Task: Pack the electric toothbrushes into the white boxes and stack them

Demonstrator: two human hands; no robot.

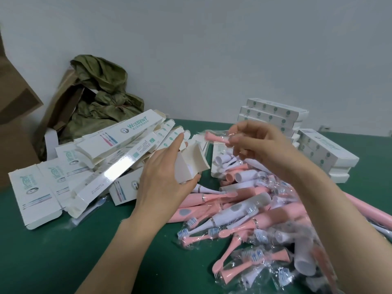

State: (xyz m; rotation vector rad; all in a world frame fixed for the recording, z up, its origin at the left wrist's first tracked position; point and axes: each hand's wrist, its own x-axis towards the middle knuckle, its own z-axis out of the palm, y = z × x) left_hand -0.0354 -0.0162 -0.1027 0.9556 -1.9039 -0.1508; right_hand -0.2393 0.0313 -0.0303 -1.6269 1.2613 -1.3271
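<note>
Head view: the left hand (163, 183) grips an open-ended white box (194, 159), and the right hand (263, 145) pinches a bagged pink brush head (214, 138) just above its flaps. Both hover beside the toothbrush pile (233, 211).

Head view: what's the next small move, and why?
Probably lower the wrapped pink brush piece, pinched in the right hand, into the white box the left hand grips: its end flaps stand open and the piece is just beside them, not yet inside.
</note>
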